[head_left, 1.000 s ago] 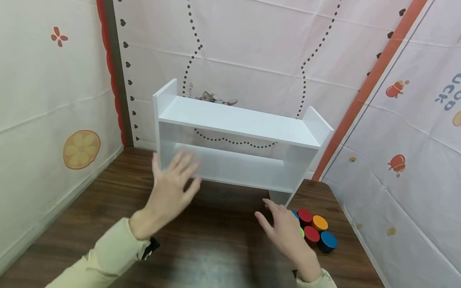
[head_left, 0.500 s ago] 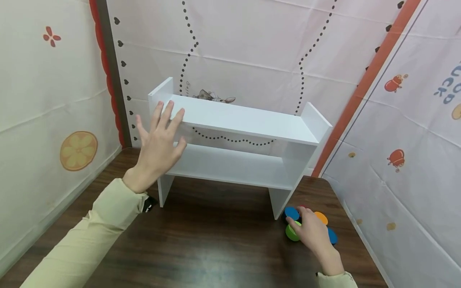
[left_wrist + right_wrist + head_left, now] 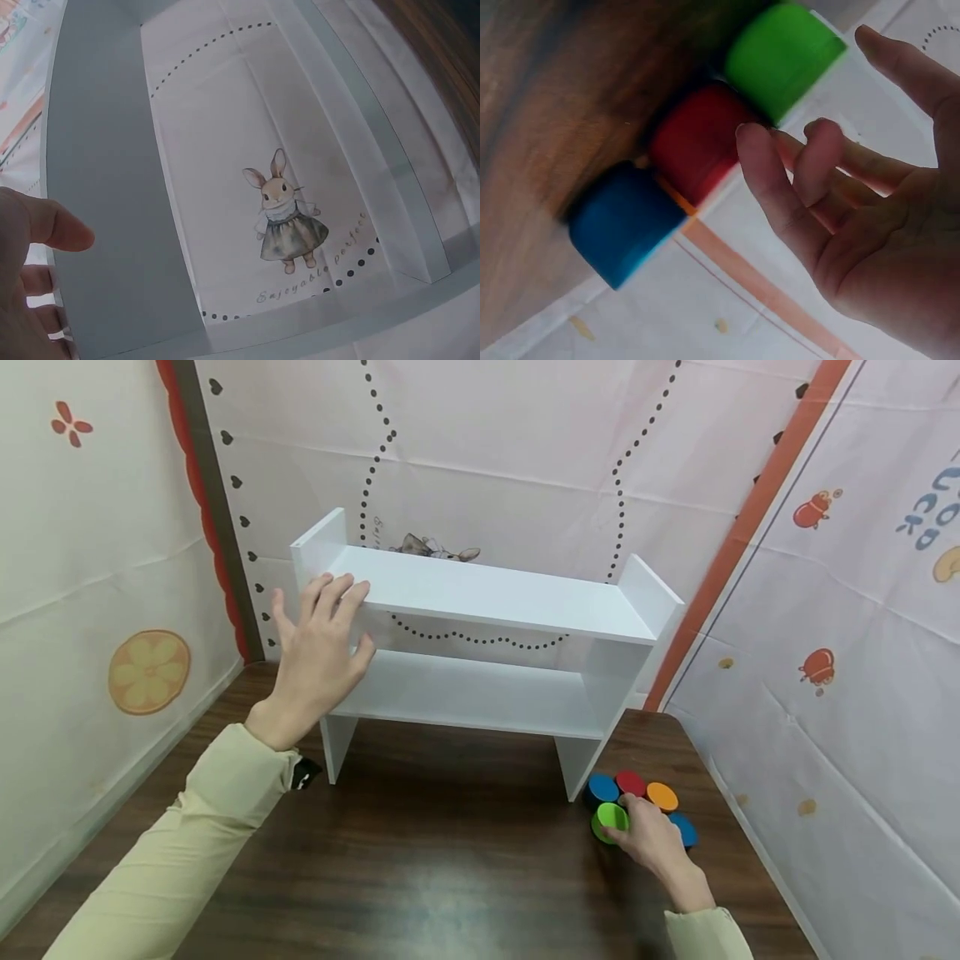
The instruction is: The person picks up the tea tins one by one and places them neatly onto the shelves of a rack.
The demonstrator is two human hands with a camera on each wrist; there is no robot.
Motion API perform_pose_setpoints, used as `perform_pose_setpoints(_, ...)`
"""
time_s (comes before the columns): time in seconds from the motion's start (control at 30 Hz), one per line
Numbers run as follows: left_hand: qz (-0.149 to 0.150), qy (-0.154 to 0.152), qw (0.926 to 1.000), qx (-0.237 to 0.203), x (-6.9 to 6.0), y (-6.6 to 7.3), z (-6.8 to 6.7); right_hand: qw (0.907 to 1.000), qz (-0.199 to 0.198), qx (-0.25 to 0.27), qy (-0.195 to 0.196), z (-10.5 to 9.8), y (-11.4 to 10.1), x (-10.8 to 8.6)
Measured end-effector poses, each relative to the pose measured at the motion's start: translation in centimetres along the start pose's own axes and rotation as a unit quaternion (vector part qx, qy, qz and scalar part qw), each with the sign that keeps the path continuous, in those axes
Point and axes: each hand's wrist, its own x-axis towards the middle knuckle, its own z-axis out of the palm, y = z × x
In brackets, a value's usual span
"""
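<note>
A white two-tier shelf (image 3: 480,681) stands on the dark wooden table. My left hand (image 3: 315,652) is at the left end of its top board, fingertips over the front edge and thumb apart; in the left wrist view the thumb (image 3: 67,229) shows before the board. To the right of the shelf, my right hand (image 3: 654,837) is over a group of short round blocks, with fingers loosely bent. Its thumb is close to the green block (image 3: 609,821); the right wrist view shows a small gap there. Beneath the fingers is a red block (image 3: 697,142), which the hand hides in the head view.
Around the right hand stand a blue block (image 3: 602,788), another red block (image 3: 630,782), an orange block (image 3: 663,797) and a second blue block (image 3: 684,830). Printed cloth walls (image 3: 480,443) enclose the table (image 3: 450,852) at the back and sides.
My left hand has risen from before the lower board to the top board's edge. My right hand has moved right, from near the shelf's leg to over the blocks, uncovering the green one.
</note>
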Motion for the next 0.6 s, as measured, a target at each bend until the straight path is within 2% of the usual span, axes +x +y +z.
perform_pose_setpoints(0.27,-0.002,0.002,1.0,-0.008,-0.1,-0.1,0.1,0.9997,-0.002,0.015,-0.02,0.8,0.3,0.5)
perform_pose_setpoints(0.6,0.008,0.017,0.9998,-0.005,-0.4,-0.4,0.1,0.9989,-0.042,0.021,-0.005,1.4,0.3,0.4)
